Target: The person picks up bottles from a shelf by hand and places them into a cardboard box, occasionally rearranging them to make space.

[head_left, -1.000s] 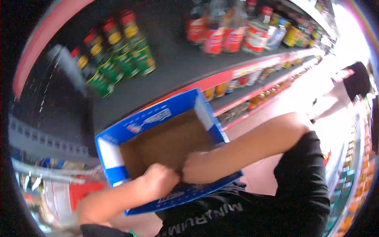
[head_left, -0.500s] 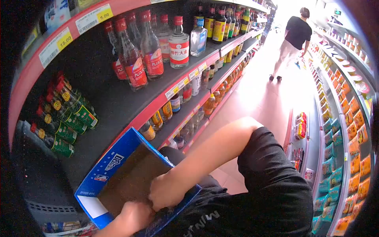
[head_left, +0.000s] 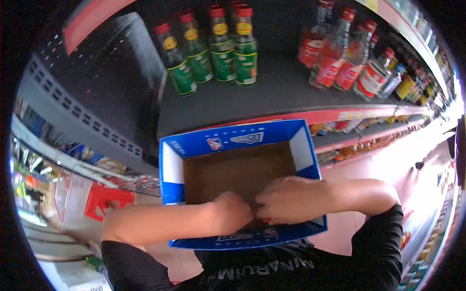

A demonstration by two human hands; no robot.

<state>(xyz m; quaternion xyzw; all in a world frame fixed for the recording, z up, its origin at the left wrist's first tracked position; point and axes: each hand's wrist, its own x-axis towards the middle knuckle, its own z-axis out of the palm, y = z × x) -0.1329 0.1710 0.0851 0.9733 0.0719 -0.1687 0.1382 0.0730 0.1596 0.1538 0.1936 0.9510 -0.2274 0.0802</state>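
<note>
A blue cardboard box (head_left: 233, 131) with white inner corners and a brown bottom lies open against my body, just below the shelf edge. Both my hands reach into it and nearly meet over its near side. My left hand (head_left: 233, 213) is closed like a fist, blurred by motion. Facing it, my right hand (head_left: 286, 200) has its fingers curled inward. A small dark spot with a bit of red shows between them, but what they pinch is too small and blurred to name.
Green-labelled bottles (head_left: 223, 56) with red caps stand on the dark shelf (head_left: 276, 97) in front of me. Clear bottles with red labels (head_left: 335, 68) stand further right. A red and white bag or carton (head_left: 99, 199) is at left. Part of a person (head_left: 458, 145) shows at the right edge.
My view has swung left, so the box now lies straight ahead and the green-labelled bottles are above it. My hands stay close together inside the box.
</note>
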